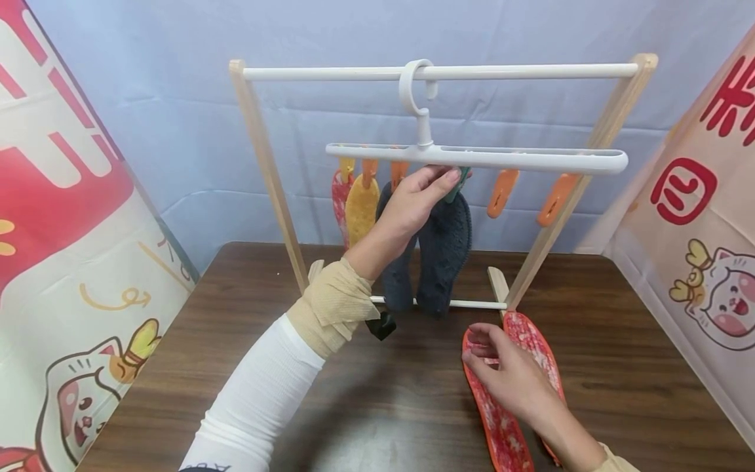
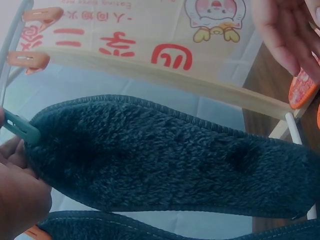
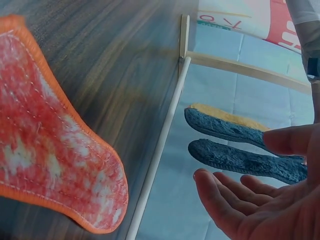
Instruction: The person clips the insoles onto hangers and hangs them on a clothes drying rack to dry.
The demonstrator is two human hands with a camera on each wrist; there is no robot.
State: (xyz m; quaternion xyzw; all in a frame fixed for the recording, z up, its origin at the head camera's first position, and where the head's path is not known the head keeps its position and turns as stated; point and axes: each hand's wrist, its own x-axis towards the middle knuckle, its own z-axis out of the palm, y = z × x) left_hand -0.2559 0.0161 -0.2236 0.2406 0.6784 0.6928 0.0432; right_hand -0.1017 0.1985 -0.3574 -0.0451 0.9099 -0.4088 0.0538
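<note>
White sleeve foremost, the left hand pinches a green clip, right hand spread.

Head view's pretty bright, soft light overall, with a pale glare patch on the wooden tabletop and a blurry-edged shadow beside the white sleeve. Both wrist views run dimmer with a cool bluish cast. Left wrist looks hazy up top, though the dark fuzzy insole keeps its texture. Right wrist's tabletop goes murky with streaky sheen; the red insole looks slightly soft.
</note>
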